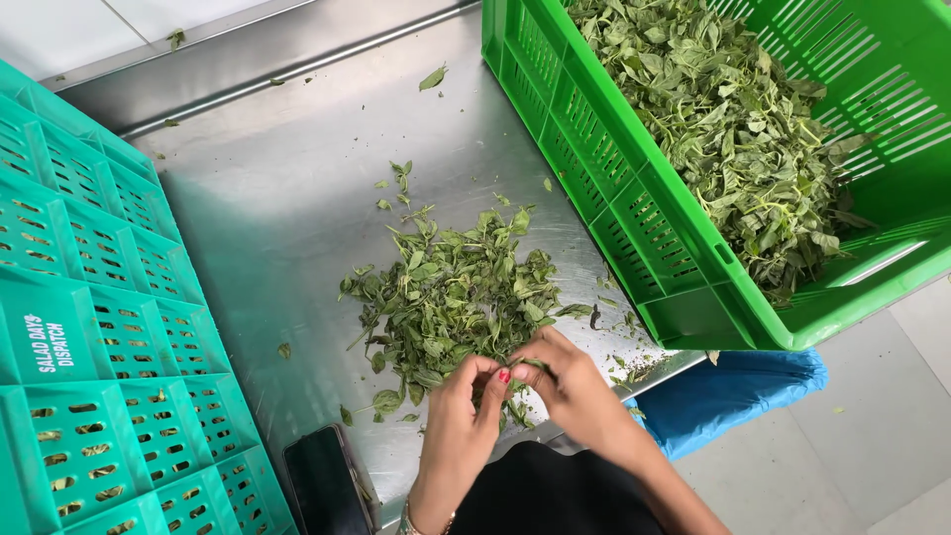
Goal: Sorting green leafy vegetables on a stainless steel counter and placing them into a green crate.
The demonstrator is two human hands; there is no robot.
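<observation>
Both hands, left hand [464, 408] and right hand [567, 376], are pinching one limp green leafy sprig [522, 369] (fingers closed on it) beside one loose leaf pile [451, 297] on the steel table [277, 198].

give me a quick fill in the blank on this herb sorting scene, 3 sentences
1. The loose pile of leaves lies on a ____ table.
2. The bright green crate at the table's edge is filled with ____.
3. The dark phone lies beside the ____ crates, near the left hand; the right hand meets it over a sprig.

Missing words: metal; leaves; teal
</observation>
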